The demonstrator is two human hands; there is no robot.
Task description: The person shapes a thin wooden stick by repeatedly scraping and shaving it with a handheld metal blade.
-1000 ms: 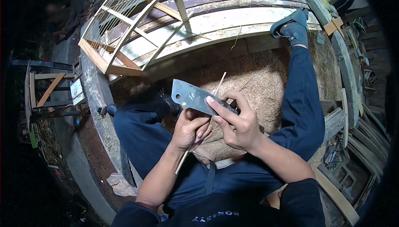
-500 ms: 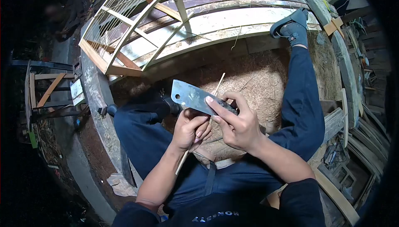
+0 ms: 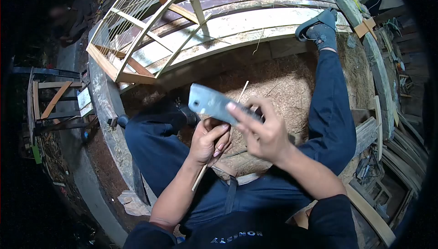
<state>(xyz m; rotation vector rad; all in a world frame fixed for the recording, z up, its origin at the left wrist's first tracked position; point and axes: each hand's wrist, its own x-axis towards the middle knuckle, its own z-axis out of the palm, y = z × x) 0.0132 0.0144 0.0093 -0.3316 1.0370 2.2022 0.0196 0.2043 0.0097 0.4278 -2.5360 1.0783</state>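
Note:
My right hand [image 3: 264,130] grips a cleaver, its fingers closed at the handle end and the index finger laid along the blade. The grey cleaver [image 3: 210,101] has a hole near its far corner and points up to the left, slightly blurred. Below it, my left hand [image 3: 208,143] is closed round a thin bamboo stick [image 3: 199,178]. The stick runs at a slant, its lower end by my left wrist and its upper end beyond the blade. Part of it is hidden behind the hands and cleaver.
A wooden frame with thin rods [image 3: 137,25] rests at the upper left on a pale plank bench [image 3: 232,25]. Shavings [image 3: 292,89] cover the ground between my legs. Wood strips [image 3: 404,157] lie at the right. Another wooden frame [image 3: 54,98] stands at the far left.
My right hand and the cleaver have shifted slightly, with the right thumb coming away from the left hand. My left hand and the stick have hardly moved.

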